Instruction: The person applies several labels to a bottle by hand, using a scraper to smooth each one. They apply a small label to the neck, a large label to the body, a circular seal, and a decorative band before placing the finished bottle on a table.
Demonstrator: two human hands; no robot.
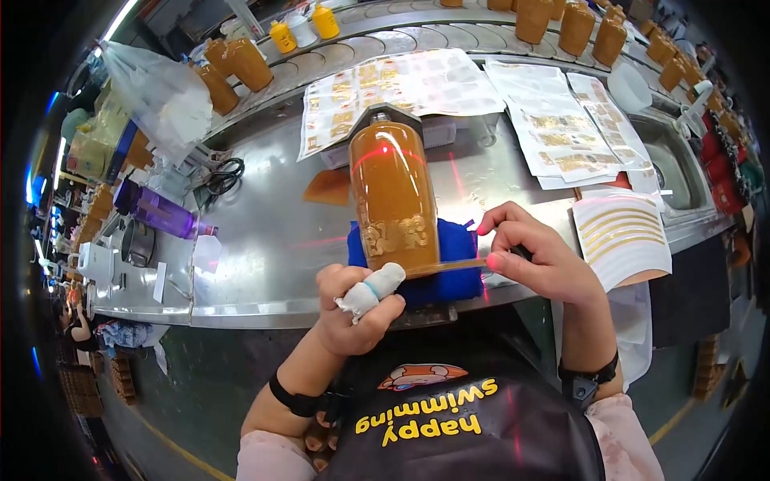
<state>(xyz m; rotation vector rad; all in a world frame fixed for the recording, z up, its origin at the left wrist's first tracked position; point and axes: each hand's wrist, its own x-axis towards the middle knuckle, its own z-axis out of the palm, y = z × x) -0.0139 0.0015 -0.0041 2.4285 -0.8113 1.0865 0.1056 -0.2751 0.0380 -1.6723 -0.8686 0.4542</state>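
A glossy brown bottle (393, 184) with raised lettering lies on its side over a blue cloth (457, 232), its neck in a dark angled holder (405, 111). A red laser line crosses it. My left hand (353, 309) is closed at the left of the bottle's base, with a white cloth wrap (377, 287) tied by a blue band on one finger; what its fingers hold is hidden. My right hand (529, 252) pinches the end of a narrow brownish strip (457, 264), which runs taut from the bottle's base.
Printed decal sheets (401, 84) lie behind the bottle, and more sheets (553, 120) to the right. A white curved board (622, 236) carries gold strips. Beyond, brown bottles (577, 28) stand along a conveyor (361, 48). A purple bottle (160, 212) lies left; a sink (678, 164) is right.
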